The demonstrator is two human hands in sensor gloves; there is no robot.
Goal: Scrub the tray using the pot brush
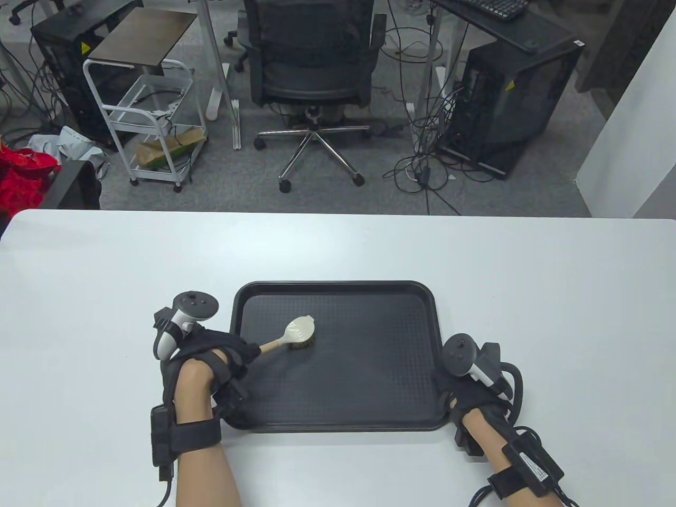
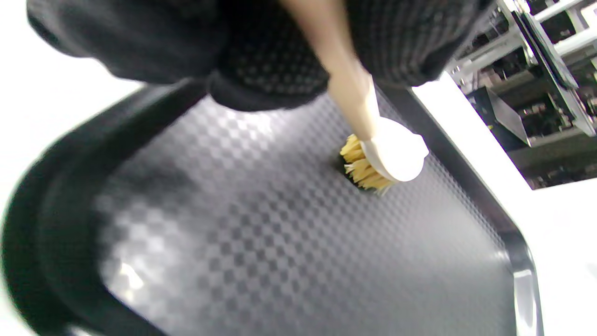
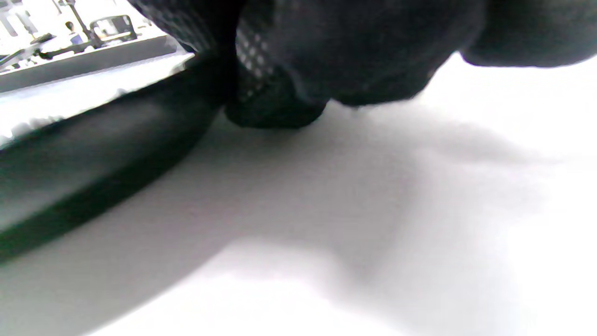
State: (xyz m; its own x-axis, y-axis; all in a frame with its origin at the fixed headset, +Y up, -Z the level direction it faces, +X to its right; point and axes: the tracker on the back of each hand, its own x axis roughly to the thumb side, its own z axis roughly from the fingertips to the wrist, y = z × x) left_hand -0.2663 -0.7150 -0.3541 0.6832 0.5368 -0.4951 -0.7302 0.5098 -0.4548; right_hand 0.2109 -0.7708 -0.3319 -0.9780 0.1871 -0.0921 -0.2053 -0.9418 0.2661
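Observation:
A black textured tray (image 1: 369,391) lies on the white table (image 1: 338,248) near its front edge. My left hand (image 1: 222,359) grips the wooden handle of a pot brush (image 1: 298,334). The brush's white head and yellow bristles (image 2: 361,169) rest on the tray floor (image 2: 280,242), left of its middle. My right hand (image 1: 454,388) holds the tray's right rim near the front corner. In the right wrist view its fingers (image 3: 280,102) touch the table beside the dark tray edge (image 3: 93,168).
The table's far edge runs across the middle of the table view. Beyond it stand an office chair (image 1: 317,68), a white cart (image 1: 153,121) and computer towers (image 1: 515,100) on the floor.

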